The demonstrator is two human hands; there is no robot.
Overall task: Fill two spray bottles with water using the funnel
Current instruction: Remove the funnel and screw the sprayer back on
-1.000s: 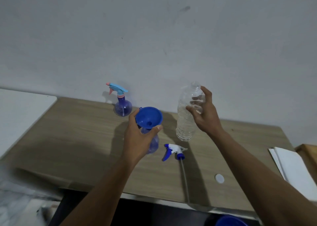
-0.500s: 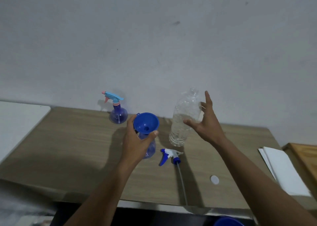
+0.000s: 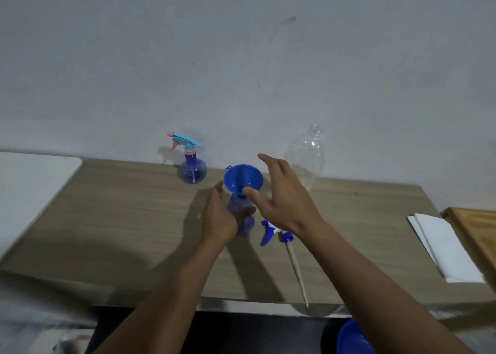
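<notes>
Blue plastic funnel [image 3: 243, 177] is sitting upright in the neck of the spray bottle [image 3: 243, 220] near the middle of the wooden table [image 3: 120, 219]. The right hand [image 3: 284, 195], which a second ago was wrapped round the clear water bottle [image 3: 306, 160], is now letting it stand on its own near the wall. The hand is reaching left with its fingers spread and holding nothing, and its thumb is coming up against the funnel's narrow part.

The left hand [image 3: 221, 216] is sitting lower than before. It is cupping the spray bottle's body, thumb lying across the front and fingers reaching up behind, though the hold is looking loose.

Pouring into this bottle is probably over, and the funnel is likely the next thing to be lifted out.

So the funnel is sitting between the two hands, just above the left and touching the right thumb. The loose spray head [image 3: 269, 230] with its tube is lying just right of the bottle, partly under the right wrist. The second spray bottle [image 3: 192, 169], its head on, is standing well back by the wall.
</notes>
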